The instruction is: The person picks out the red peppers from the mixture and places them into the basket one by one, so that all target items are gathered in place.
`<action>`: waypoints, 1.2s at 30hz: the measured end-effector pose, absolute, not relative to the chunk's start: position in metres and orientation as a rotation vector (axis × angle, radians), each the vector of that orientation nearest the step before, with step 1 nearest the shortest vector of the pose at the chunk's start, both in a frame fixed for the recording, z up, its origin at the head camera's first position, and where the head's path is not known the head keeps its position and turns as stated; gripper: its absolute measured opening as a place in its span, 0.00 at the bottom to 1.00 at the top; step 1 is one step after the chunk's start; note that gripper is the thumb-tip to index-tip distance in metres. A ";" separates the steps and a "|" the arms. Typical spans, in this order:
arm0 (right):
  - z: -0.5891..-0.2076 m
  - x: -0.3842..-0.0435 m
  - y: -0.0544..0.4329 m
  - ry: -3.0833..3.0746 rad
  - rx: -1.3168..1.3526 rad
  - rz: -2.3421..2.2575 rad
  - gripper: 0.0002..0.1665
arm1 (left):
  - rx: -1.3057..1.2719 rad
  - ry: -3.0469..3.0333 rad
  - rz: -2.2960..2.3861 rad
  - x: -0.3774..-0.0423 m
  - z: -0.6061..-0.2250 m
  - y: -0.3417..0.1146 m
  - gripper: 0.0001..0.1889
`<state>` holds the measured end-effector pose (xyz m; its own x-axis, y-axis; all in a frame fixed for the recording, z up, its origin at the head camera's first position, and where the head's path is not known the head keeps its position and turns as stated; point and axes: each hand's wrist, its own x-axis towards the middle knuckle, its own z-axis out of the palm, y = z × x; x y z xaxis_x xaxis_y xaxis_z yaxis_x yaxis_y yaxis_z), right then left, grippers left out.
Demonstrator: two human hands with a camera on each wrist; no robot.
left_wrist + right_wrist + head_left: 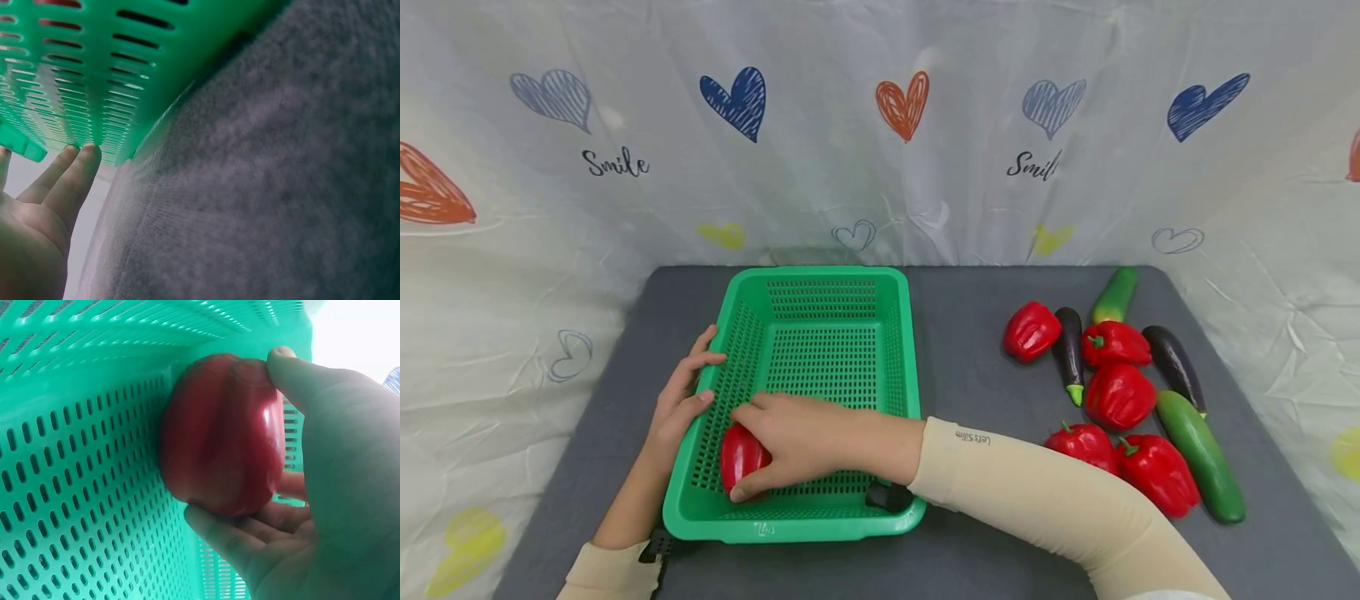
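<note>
My right hand (801,433) reaches into the green plastic basket (912,367) and grips a red bell pepper (743,458) in its near left corner. In the right wrist view, the thumb lies along one side of the pepper (222,437) and the fingers curl beneath it, close to the slotted basket wall. My left hand (681,400) rests on the basket's left rim, thumb and fingertips touching it. The left wrist view shows fairly straight fingers (75,181) against the basket's outer wall (100,69).
On the right of the grey table (962,333) lie several red bell peppers (1120,397), two eggplants (1067,350), a green cucumber-like vegetable (1202,454) and another green one (1116,296) at the back. A curtain printed with hearts (902,104) hangs behind the table.
</note>
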<state>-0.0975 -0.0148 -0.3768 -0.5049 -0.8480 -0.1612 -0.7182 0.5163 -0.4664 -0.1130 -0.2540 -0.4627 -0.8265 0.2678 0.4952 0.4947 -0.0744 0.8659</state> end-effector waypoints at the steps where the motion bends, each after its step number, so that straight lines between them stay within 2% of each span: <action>1: -0.377 -0.097 -0.015 2.380 -1.297 -0.481 0.51 | -0.843 -2.015 -2.016 -0.113 -0.463 -0.254 0.21; 9: -0.379 -0.096 -0.012 2.348 -1.276 -0.493 0.53 | -0.822 -2.042 -2.033 -0.117 -0.466 -0.255 0.22; 24: -0.378 -0.098 -0.007 2.359 -1.279 -0.585 0.43 | -0.779 -2.078 -2.041 -0.115 -0.462 -0.253 0.22; 36: -0.380 -0.100 -0.010 2.372 -1.297 -0.561 0.43 | -0.845 -2.022 -2.030 -0.116 -0.466 -0.256 0.21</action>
<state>-0.0998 -0.0098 -0.3798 -0.5030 -0.8536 -0.1353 -0.7027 0.4950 -0.5110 -0.1157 -0.2560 -0.4663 -0.8290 0.2759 0.4865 0.4854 -0.0772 0.8709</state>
